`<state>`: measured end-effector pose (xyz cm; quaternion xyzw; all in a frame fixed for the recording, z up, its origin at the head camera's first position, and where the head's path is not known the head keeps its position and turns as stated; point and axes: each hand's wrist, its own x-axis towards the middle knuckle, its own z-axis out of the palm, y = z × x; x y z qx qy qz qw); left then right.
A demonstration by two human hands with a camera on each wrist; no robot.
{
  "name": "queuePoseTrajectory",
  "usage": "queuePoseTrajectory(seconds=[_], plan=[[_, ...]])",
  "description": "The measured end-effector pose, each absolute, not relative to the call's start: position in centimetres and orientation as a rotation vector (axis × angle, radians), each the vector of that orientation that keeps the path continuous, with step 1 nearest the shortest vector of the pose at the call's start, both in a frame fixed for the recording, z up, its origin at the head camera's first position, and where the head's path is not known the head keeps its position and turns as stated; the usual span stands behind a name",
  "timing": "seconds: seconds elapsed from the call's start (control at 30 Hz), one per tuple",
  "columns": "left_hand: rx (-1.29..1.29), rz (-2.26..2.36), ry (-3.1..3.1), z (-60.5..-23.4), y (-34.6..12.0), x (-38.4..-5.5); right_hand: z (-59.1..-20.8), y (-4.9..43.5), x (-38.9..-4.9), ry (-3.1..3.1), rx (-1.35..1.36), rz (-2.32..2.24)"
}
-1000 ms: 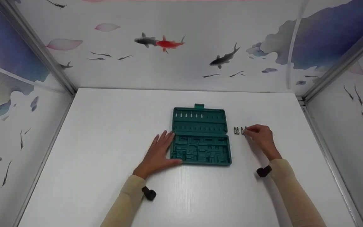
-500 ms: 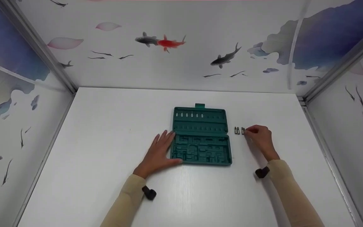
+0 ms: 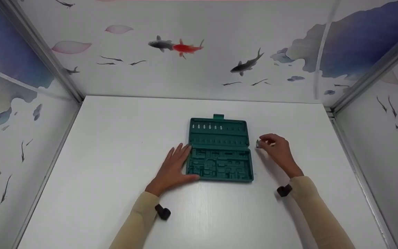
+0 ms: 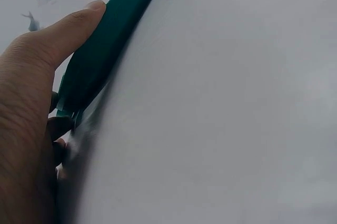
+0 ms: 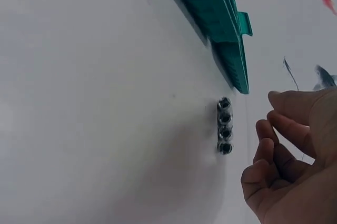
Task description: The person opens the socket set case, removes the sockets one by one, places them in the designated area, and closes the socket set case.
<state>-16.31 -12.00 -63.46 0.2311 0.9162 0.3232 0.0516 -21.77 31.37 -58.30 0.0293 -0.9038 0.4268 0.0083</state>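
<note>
Currently, I see the green case [image 3: 226, 180] lying open on the white table [image 3: 116, 155], right of centre, its tab [image 3: 218, 117] on the far side. The left hand [image 3: 171, 169] rests against its left side: fingertips at the rim near the fold, thumb along the near edge by the left corner, the digits fairly straight and the thumb spread well apart from the rest.

Over on the right, the right hand [image 3: 279, 152] reaches to the metal pieces [image 5: 225, 119], just right of the case near the fold. From the right wrist I count four of them, touching in one line, dark openings facing me. Thumb and index finger are slightly apart, nothing showing between them, the others loosely curled. The head view hides most of that line behind the hand, so I cannot tell whether the fingertips touch it.

Six pale spots [image 3: 207, 127] run along the far half from its left end, too small for me to identify. Both arms wear tan sleeves [image 3: 318, 207], with a dark camera [image 3: 164, 212] at each wrist.
</note>
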Motion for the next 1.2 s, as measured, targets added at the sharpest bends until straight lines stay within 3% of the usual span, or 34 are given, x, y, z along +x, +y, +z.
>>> queuePoseTrajectory(seconds=[0.23, 0.53, 1.2], plan=[[0.712, 0.993, 2.788, -63.4, -12.0, -16.2, -57.9, 28.0, -22.1, -2.803, 0.379, 1.359], [0.722, 0.990, 2.790, -63.4, -12.1, -16.2, -57.7, 24.6, -24.0, -2.861, 0.531, 1.355], [0.646, 1.033, 2.781, -63.7, -12.0, -16.2, -58.5, 21.0, -29.0, -2.907, 0.596, 1.300]])
